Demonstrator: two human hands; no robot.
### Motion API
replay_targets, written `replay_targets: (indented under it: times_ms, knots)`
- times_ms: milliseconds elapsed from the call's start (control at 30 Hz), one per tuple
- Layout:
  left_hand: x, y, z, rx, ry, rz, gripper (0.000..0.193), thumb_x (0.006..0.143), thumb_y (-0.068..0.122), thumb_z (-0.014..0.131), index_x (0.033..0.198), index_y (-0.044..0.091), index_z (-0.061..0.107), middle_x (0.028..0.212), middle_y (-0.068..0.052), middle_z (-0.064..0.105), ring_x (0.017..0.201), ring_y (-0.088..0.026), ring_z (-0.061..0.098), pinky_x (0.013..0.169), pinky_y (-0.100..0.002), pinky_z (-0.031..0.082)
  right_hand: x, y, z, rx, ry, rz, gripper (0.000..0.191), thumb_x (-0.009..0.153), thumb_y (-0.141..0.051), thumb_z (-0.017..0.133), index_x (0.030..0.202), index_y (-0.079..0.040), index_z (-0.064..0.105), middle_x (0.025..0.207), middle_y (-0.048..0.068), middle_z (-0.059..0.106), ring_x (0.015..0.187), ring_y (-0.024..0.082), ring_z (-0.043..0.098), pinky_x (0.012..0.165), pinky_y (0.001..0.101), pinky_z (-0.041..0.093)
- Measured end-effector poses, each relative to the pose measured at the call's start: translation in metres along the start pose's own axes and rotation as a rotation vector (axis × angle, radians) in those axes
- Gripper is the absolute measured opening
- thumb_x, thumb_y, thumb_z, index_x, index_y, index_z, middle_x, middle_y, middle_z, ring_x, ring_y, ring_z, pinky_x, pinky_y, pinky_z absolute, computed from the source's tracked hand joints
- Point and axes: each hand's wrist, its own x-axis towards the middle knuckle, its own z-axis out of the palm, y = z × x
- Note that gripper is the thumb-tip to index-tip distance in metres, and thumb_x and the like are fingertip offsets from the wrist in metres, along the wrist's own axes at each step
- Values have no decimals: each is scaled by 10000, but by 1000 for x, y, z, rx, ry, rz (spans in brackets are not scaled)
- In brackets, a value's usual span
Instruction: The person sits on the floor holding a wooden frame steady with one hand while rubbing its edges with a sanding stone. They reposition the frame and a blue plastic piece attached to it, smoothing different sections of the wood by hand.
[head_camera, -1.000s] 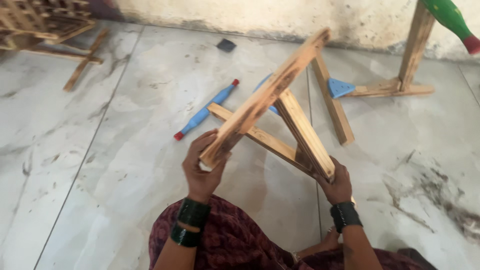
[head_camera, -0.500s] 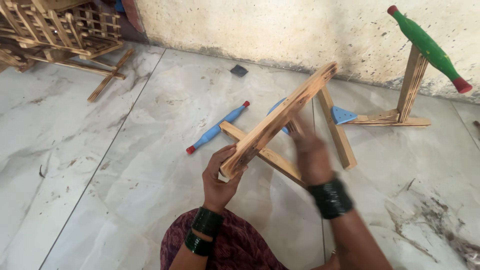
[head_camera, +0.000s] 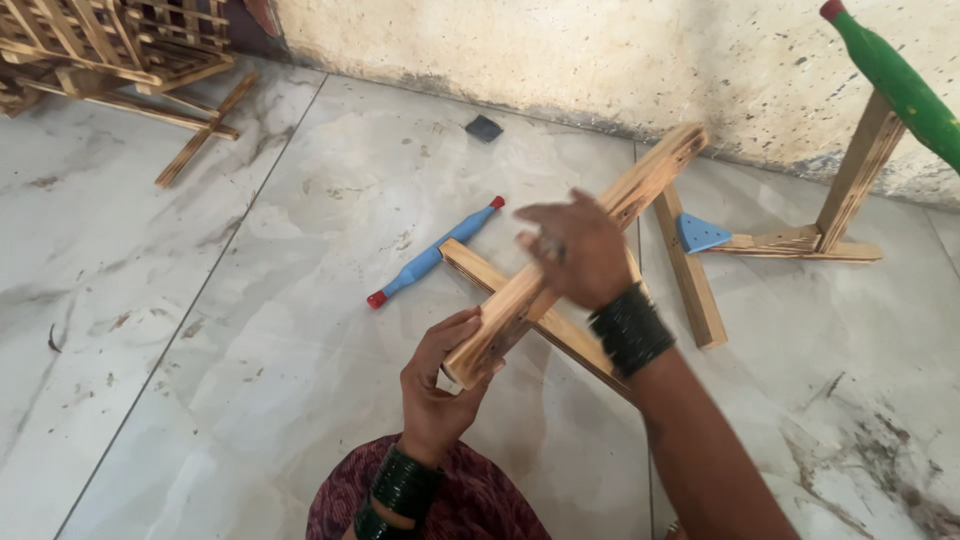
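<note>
A frame of scorched wooden slats stands tilted over the marble floor in front of me. My left hand grips the near end of its upper slat. My right hand is raised over the middle of that slat, blurred, fingers partly spread, and holds nothing that I can see. A blue roller with red ends lies on the floor just left of the frame. A lower slat of the frame runs along the floor under my right wrist.
A second wooden stand with a blue wedge and a green roller on top is at the right by the wall. Stacked wooden frames fill the far left corner. A small dark block lies near the wall.
My right hand left the far end of the frame and rose over the upper slat's middle. The view shifted closer to the wall. My left hand kept its grip.
</note>
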Motion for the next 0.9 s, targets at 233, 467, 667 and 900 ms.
replay_targets:
  times_ms: [233,467,667,900]
  knots:
    - [9,-1,-1,8,-21,22,538,789,-18,865,1268,72,636,1380,-148,649,1307,-260,648,1061,-374,581,31,110,-5,70,38,279,313,1047,-388,588,1111,-151,782,1143,115,764,1035,282,720,1192,582,277]
    - [3,-4,-3,-23,22,4,530,781,-24,866,1255,60,644,1366,-152,666,1240,-240,690,1007,-353,594,41,107,-11,-43,51,297,372,1038,-413,581,1054,-109,794,1020,129,772,868,308,679,1132,508,372]
    - [-5,0,-4,-26,28,-21,505,790,-45,848,1249,47,658,1376,-154,665,1261,-249,673,1011,-344,572,-19,-51,8,73,69,-49,175,933,-219,670,1056,-115,737,1102,78,765,959,304,677,1070,506,420]
    - [3,9,-9,85,-8,-28,541,748,-16,869,1243,75,669,1367,-140,670,1249,-237,683,1018,-353,580,-25,-75,-11,270,-77,8,244,956,-235,620,1144,-121,726,1119,73,757,1044,244,695,1188,536,374]
